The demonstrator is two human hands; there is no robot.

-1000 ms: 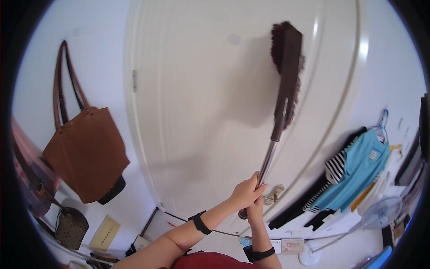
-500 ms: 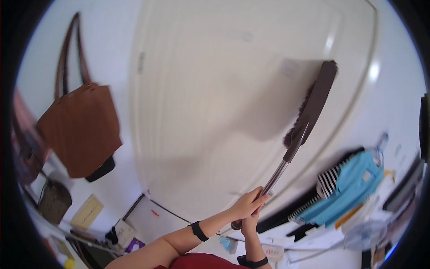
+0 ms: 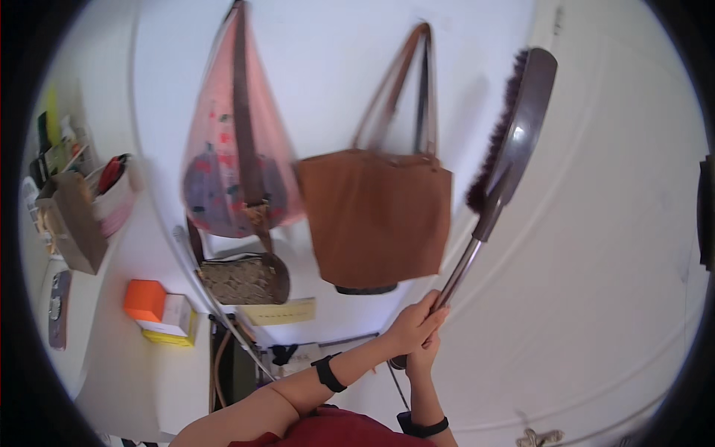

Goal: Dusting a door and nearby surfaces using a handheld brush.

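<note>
A dark brown long-bristled brush with a metal handle is held up and tilted to the right, its bristles facing left. My left hand is closed round the handle. Just below it, my right hand grips the lower end, partly hidden behind the left. The brush head is raised in front of the pale door. To its left hangs a brown tote bag on the white wall. I cannot tell whether the bristles touch anything.
Left of the tote hang a pink see-through bag and a small patterned handbag. Orange, white and yellow boxes stand on a white surface at left. A paper bag sits on a shelf beyond. A door handle shows low at right.
The view has turned left, so the bags now sit mid-picture and the hanging clothes are out of sight. Both hands still hold the brush, now beside the tote.
</note>
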